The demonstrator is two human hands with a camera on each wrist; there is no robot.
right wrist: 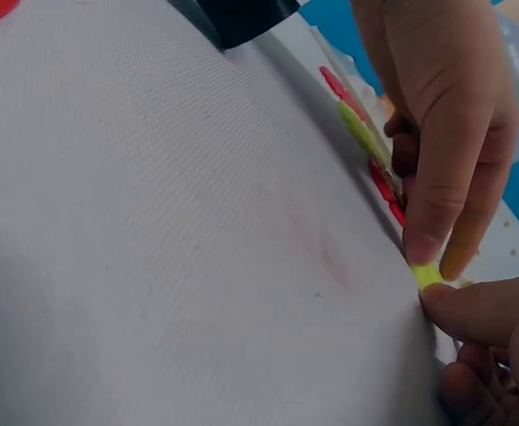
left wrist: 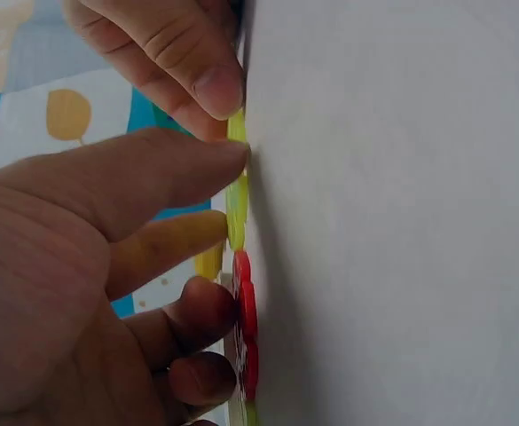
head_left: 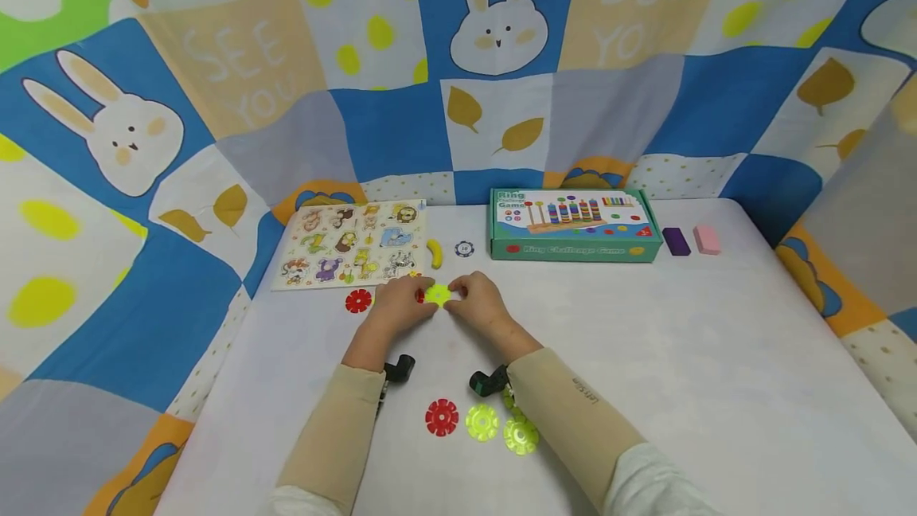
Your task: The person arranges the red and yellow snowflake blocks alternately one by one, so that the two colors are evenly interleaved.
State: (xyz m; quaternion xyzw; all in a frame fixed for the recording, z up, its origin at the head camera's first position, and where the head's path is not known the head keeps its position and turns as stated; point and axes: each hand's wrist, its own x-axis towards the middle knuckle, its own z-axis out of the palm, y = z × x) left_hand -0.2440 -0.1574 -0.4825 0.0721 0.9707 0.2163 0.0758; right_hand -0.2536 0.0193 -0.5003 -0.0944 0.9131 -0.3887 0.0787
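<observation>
A yellow-green notched disc (head_left: pixel 438 295) is pinched from both sides at the far middle of the table. My left hand (head_left: pixel 401 305) holds its left edge between thumb and forefinger, while my right hand (head_left: pixel 481 305) pinches the right edge. In the left wrist view the disc (left wrist: pixel 236 195) appears edge-on, right beside a red disc (left wrist: pixel 247 306). The right wrist view shows a row of red and yellow-green discs (right wrist: pixel 358 126) running away behind my left hand. Leftmost in that row, a red disc (head_left: pixel 358 301) lies flat; the left hand hides the middle ones from above.
Nearer me lie a red disc (head_left: pixel 442 417) and several yellow-green discs (head_left: pixel 482 423), one partly under the right sleeve. Behind the hands are an animal puzzle board (head_left: pixel 344 245), a yellow banana piece (head_left: pixel 435 253), a round chip (head_left: pixel 464 249), a green game box (head_left: pixel 576 249), and purple (head_left: pixel 676 241) and pink blocks (head_left: pixel 707 240).
</observation>
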